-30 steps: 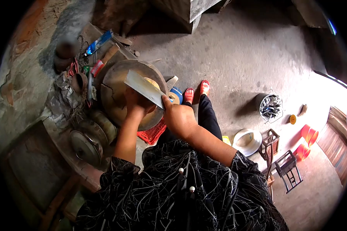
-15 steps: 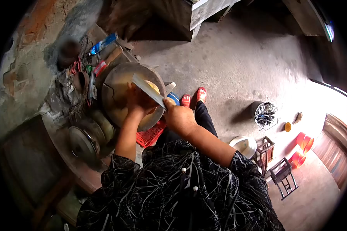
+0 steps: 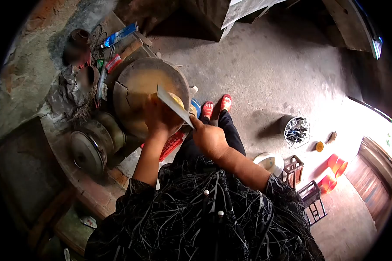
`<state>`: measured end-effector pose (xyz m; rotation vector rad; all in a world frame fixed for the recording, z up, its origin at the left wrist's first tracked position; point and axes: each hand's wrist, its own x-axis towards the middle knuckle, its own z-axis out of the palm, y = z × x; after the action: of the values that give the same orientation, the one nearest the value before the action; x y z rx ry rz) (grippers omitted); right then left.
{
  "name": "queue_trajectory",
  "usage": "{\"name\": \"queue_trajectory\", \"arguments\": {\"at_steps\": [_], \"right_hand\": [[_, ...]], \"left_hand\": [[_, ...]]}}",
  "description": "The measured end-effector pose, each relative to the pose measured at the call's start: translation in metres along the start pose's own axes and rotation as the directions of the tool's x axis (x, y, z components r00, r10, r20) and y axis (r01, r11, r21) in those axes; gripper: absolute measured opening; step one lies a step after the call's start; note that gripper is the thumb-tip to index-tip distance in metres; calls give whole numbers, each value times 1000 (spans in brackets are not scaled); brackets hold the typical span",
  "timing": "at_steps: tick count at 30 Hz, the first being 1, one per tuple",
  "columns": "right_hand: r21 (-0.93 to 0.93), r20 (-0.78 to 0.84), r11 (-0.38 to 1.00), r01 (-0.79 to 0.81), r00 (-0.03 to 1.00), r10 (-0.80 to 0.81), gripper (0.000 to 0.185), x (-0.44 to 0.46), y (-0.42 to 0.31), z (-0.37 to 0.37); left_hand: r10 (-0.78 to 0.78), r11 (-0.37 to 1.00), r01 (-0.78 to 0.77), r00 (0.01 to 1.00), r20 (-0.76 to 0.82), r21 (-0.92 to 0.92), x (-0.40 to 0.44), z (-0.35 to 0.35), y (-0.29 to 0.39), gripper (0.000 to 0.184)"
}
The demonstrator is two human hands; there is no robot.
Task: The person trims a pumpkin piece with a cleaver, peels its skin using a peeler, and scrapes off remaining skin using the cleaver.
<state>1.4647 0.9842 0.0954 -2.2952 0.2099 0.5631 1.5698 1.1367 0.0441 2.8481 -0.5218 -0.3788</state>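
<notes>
My right hand (image 3: 210, 140) is closed around the handle end of a cleaver (image 3: 174, 105), whose wide grey blade slants over a round wooden chopping block (image 3: 137, 78). A crack runs through the block's left side. Just beyond the blade shows a rounded yellow piece of food (image 3: 177, 99), partly covered by the blade. My left hand (image 3: 159, 119) rests over the block on the near side of the blade, fingers curled close to the metal. Whatever lies under those fingers is hidden.
A blue container (image 3: 196, 105) and a red plastic basket (image 3: 171, 145) are beside and below the block. Lidded pots (image 3: 89, 150) and a red-bristled brush (image 3: 114, 64) crowd the left. Right on the floor are a bucket (image 3: 296, 130), white basin (image 3: 270, 163) and stools (image 3: 312, 195).
Both hands and the cleaver have shifted slightly toward my body over the block, uncovering more of its far part. The whole view has also tilted a little.
</notes>
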Motion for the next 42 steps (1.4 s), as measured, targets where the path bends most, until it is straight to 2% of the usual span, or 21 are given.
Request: {"name": "queue_trajectory", "arguments": {"at_steps": [4, 7, 10, 12, 16, 18, 19, 22, 24, 25, 27, 28, 29, 32, 34, 35, 37, 38, 40, 41, 42], "right_hand": [[-82, 75, 996, 24, 997, -18, 45, -2, -15, -12], [-89, 148, 993, -74, 985, 87, 45, 6, -24, -21], [-105, 187, 992, -73, 978, 91, 44, 10, -32, -27], [-100, 80, 992, -82, 993, 90, 44, 12, -31, -19], [-220, 97, 975, 1, 995, 21, 39, 17, -34, -12], [-132, 168, 963, -233, 953, 254, 37, 18, -52, -29], [-146, 171, 962, -229, 952, 253, 37, 23, -53, -29], [-197, 184, 967, -164, 962, 201, 31, 44, -50, -22], [-209, 166, 968, -138, 971, 175, 28, 57, -46, -14], [-239, 140, 962, -128, 976, 165, 28, 60, -45, -13], [-283, 148, 959, -4, 988, 48, 28, 61, -4, 18], [-330, 153, 937, 117, 986, -69, 28, 65, -16, 5], [-208, 97, 970, -122, 985, 145, 28, 53, -26, -9], [-370, 62, 921, -122, 986, 155, 32, 43, 11, -4], [-425, -155, 869, -252, 967, 204, 32, 34, 13, -25], [-369, -166, 892, -262, 963, 214, 33, 29, 26, -26], [-300, -171, 912, -281, 956, 239, 35, 21, 38, -23], [-433, -41, 897, -87, 996, 77, 37, 14, 39, -16], [-422, 92, 906, 24, 996, 17, 44, 1, 14, -13], [-317, 77, 947, 48, 997, -24, 45, -4, 12, -9], [-210, 54, 975, 75, 996, -65, 46, -7, 10, -6]], "left_hand": [[169, 985, -167, 982, -83, 33, -6, 3, -6, 84], [236, 971, -225, 946, -220, 76, -7, 2, -5, 86], [102, 988, -127, 964, -245, -89, -7, -2, -3, 90], [81, 991, -108, 951, -299, -74, -9, -1, -2, 94], [39, 974, -118, 927, -373, -192, -14, 1, -5, 96], [-8, 952, -109, 924, -382, -285, -15, 2, -5, 97], [-28, 942, -105, 922, -386, -318, -16, 2, -6, 97], [95, 986, -145, 897, -432, -83, -15, -2, -10, 98], [21, 975, -63, 981, -193, -214, -9, -6, -9, 102], [21, 975, -64, 980, -198, -212, -13, -5, -10, 102], [141, 981, -185, 879, -456, -53, -28, 2, -12, 93], [152, 980, -195, 877, -457, -48, -27, 5, -16, 93], [137, 974, -201, 891, -433, -106, -21, 9, -20, 101], [131, 974, -184, 930, -343, -128, -33, 20, -28, 111], [131, 986, -148, 971, -198, -73, -31, 12, -31, 113], [166, 950, -222, 955, -247, -218, -29, 17, -38, 113], [177, 949, -227, 957, -229, -219, -34, 20, -45, 113], [179, 948, -229, 958, -226, -220, -35, 23, -47, 113], [237, 929, -304, 927, -290, -211, -30, 27, -50, 111], [245, 946, -267, 960, -133, -183, -27, 32, -57, 110], [266, 943, -284, 956, -121, -174, -27, 28, -55, 110]]}}
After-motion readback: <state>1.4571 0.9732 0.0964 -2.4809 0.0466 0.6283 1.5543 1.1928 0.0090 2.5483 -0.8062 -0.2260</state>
